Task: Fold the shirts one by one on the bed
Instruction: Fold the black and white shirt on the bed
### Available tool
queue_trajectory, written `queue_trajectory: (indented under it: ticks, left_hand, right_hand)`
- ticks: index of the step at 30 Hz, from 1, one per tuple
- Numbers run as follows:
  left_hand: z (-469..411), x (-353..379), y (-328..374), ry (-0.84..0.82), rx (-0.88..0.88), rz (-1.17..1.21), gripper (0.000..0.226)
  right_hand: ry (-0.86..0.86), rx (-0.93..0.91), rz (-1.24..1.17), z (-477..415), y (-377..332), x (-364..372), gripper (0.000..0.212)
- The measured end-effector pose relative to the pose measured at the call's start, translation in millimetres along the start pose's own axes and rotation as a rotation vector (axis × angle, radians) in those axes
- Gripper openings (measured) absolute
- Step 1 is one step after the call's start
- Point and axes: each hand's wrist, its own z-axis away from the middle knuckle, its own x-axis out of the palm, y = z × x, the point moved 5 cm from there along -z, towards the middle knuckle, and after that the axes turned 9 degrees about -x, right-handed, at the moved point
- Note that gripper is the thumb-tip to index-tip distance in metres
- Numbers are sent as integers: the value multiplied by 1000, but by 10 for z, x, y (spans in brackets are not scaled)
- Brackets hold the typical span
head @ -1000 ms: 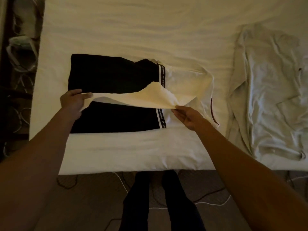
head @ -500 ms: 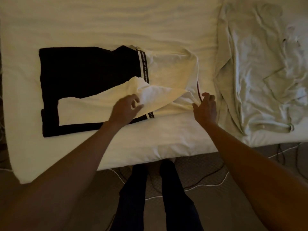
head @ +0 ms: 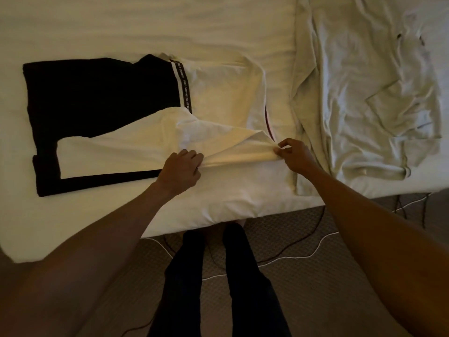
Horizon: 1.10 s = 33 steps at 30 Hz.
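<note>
A thin white cable (head: 291, 258) snakes over the brown textured carpet floor (head: 340, 300), a thin black cable (head: 321, 218) curves across it, and two legs in dark trousers (head: 247, 288) stand between.

Both hands pinch black-and-white shirt (head: 218, 93) edge.
</note>
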Motion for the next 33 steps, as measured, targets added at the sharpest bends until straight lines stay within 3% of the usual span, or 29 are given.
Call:
queue_trajectory:
  ticks: [4,10,17,19,21,23,25,27,30,33]
  left_hand:
    - [-40,193,39,-215,-77,-94,19]
    - [-38,224,58,-113,-145,12,21]
    - [-17,220,2,-134,-168,163,8]
    - [12,177,-53,-111,-238,278,10]
    - [79,105,-173,-34,-450,459,14]
    - [185,77,-364,57,-777,651,29]
    - [363,100,-584,154,-1198,980,40]
    - [560,153,-769,270,-1552,1339,39]
    - [732,173,-1110,411,-1732,1705,46]
    - [794,178,-1395,456,-1808,1924,37]
  right_hand:
    - [-95,-10,200,-1,80,62,21]
    - [6,-77,245,147,27,48,36]
    - [97,79,323,191,-52,66,29]
    - [191,38,324,233,-233,155,36]
    - [261,-80,287,286,-525,268,33]
    - [259,-83,241,266,-714,461,19]
    - [186,98,97,200,-754,681,45]
    - [163,353,-320,192,-718,906,59]
    - [314,615,-824,164,-640,1100,40]
    - [408,688,-952,184,-615,1106,30]
